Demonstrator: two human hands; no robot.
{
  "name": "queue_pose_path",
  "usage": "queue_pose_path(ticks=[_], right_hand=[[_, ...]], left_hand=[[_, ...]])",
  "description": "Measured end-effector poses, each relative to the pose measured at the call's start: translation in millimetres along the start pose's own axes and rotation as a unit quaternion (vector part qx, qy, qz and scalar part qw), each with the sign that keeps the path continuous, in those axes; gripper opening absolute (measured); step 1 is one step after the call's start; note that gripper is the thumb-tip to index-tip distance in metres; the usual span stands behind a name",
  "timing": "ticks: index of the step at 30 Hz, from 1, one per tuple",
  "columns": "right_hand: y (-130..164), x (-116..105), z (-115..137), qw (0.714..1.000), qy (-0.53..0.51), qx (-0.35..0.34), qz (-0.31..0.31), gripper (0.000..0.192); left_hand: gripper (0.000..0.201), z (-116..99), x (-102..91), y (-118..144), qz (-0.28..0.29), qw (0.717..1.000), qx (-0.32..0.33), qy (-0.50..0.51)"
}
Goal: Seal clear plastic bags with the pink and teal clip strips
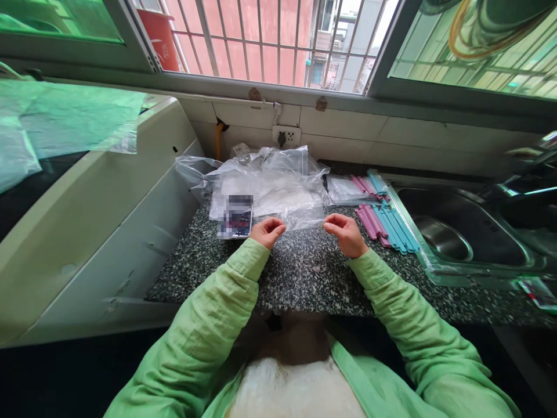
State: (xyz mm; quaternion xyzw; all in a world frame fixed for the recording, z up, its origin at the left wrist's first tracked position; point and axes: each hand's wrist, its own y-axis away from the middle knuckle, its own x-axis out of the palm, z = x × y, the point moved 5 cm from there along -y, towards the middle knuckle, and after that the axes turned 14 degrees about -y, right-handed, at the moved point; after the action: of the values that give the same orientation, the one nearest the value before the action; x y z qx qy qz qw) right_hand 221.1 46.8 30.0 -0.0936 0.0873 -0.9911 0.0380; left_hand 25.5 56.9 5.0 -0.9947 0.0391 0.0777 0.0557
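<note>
My left hand (268, 232) and my right hand (347, 233) pinch the two near corners of a clear plastic bag (303, 217), stretching its edge between them above the counter. Behind it lies a loose heap of clear plastic bags (278, 180). A phone (245, 219), its screen partly blurred, is beside my left hand. To the right of my right hand, pink strips (371, 222) and blue strips (395, 228) lie side by side. More pink and blue strips rest on a flat clear packet (352, 188) just behind them.
The speckled stone counter (304, 278) ends close to my body. A steel sink (470, 232) is set in at the right. A pale cabinet-like appliance (143, 191) stands at the left. Behind are a tiled wall with a socket (287, 136) and a barred window.
</note>
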Motion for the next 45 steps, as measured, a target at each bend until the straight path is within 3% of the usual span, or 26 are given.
queue_pose_path(ticks=[6, 12, 16, 19, 22, 29, 36, 45], right_hand=[[0, -5, 13, 0.998, -0.054, -0.032, 0.020, 0.003], [7, 14, 12, 0.975, -0.155, 0.039, 0.155, 0.007], [17, 33, -2, 0.945, -0.180, 0.120, 0.246, 0.007], [21, 41, -11, 0.935, -0.176, 0.152, 0.268, 0.008], [21, 42, -15, 0.935, -0.163, 0.168, 0.268, 0.009], [20, 40, -18, 0.944, -0.131, 0.177, 0.247, 0.008], [13, 31, -15, 0.959, -0.124, 0.138, 0.214, 0.007], [2, 13, -6, 0.989, 0.060, 0.058, 0.124, 0.010]], left_hand=[[0.037, -1, 2.5, 2, 0.023, 0.999, -0.014, -0.046], [0.038, -1, 0.8, 1, 0.020, 0.999, -0.017, -0.031], [0.040, 1, 7.5, 1, 0.079, 0.996, -0.022, -0.025], [0.045, 3, 15.5, 3, 0.154, 0.987, -0.033, -0.023], [0.046, 0, 19.5, 6, 0.179, 0.983, -0.026, -0.017], [0.036, -9, 17.7, 6, 0.137, 0.990, 0.008, -0.014], [0.032, -11, 15.4, 5, 0.116, 0.993, 0.019, -0.001], [0.026, -11, 19.4, 6, 0.150, 0.989, -0.008, -0.016]])
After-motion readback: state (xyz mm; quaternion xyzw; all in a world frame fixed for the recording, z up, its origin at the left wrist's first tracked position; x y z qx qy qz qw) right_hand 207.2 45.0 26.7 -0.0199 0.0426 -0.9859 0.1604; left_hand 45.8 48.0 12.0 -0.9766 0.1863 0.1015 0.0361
